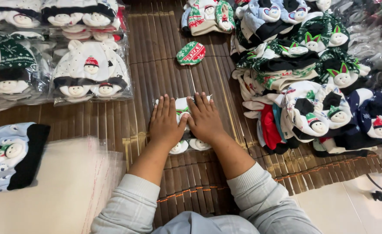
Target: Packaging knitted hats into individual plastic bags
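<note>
Snowman hats, a small flat bundle of white knitted ones in a clear plastic bag (186, 125), lie on the brown bamboo slat mat (156, 78) right in front of me, and both my hands press down on them. My left hand (165, 123) lies flat with the fingers stretched forward and close together, covering the left half of the bundle. My right hand (204, 119) lies flat just beside it on the right half, thumb edge touching the left hand. Neither hand grips anything; both are spread open, palms down. Two small round snowman faces peek out from under my wrists at the near edge of the bundle.

Ahead of my fingertips, a red, green and white patterned knitted hat (191, 53) lies alone on the mat. To my right, a loose heap of knitted hats in green, white, navy and red (312, 82) sits piled up. To my left, bagged bundles of white snowman hats (89, 71) are stacked. Near my left elbow lies a pale blue hat with a black brim (13, 156), resting partly on a stack of clear plastic bags (69, 186).
</note>
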